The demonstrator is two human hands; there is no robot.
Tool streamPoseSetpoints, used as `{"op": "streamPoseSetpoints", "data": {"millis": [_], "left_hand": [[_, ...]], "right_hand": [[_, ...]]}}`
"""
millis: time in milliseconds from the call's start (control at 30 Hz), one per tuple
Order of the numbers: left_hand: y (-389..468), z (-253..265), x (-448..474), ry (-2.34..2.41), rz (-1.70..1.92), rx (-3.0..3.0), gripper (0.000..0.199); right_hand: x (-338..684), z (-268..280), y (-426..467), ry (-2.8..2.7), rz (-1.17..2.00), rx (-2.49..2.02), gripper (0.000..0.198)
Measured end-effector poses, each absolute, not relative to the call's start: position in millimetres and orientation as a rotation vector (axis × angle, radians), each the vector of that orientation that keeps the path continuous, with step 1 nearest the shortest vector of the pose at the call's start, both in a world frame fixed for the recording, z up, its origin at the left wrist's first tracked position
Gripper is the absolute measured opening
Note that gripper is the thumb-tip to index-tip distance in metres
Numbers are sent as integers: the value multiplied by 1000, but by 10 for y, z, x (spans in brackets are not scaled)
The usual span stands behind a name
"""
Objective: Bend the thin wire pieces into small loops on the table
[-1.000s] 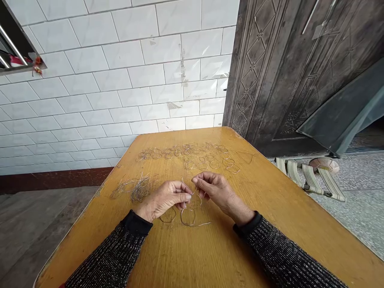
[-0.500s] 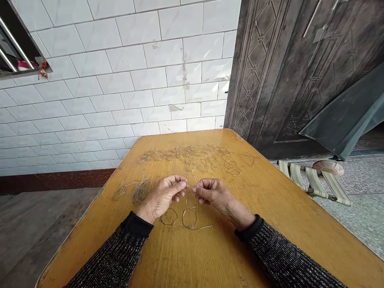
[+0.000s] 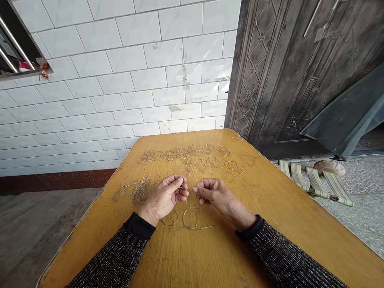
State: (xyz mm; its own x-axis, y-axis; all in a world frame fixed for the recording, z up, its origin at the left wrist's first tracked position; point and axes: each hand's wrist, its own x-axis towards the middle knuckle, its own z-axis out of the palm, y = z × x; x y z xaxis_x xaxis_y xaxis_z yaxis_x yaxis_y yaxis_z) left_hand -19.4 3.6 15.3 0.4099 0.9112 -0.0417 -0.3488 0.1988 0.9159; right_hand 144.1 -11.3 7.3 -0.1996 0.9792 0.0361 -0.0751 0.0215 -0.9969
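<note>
Above the middle of the table, my left hand [image 3: 168, 195] is closed, with thumb and index finger pinched on a thin metal wire [image 3: 192, 207]. My right hand [image 3: 213, 195] faces it a short gap away, its thumb and fingers also pinched on the wire. Parts of this wire curve above and below the gap; its ends are hidden by my fingers. Just below my hands, one wire ring [image 3: 190, 219] with a straight tail and another wire ring [image 3: 169, 217] lie on the table. Beside my left hand rests a tangled bundle of wires [image 3: 141, 193].
Several bent wire loops [image 3: 189, 151] lie in rows across the far part of the wooden table [image 3: 192, 260]. A white tiled wall [image 3: 126, 88] stands behind it. To the right are a dark carved door [image 3: 270, 80] and a strapped stool [image 3: 318, 182] on the floor.
The fingers of my left hand have shifted slightly away from my right hand, and the gap between them is wider. My right hand stays almost in place.
</note>
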Motion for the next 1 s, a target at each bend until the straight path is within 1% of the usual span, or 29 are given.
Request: {"op": "streamPoseSetpoints", "data": {"millis": [333, 600, 1000], "left_hand": [[7, 153, -137, 688, 1074, 985, 16], [-9, 180, -139, 734, 1068, 1039, 16], [27, 168, -173, 715, 1070, 999, 16]], "right_hand": [[1433, 90, -130, -1298, 1392, -1013, 35], [1445, 85, -111, -1246, 1398, -1008, 32], [1459, 78, -121, -1256, 1415, -990, 34]]}}
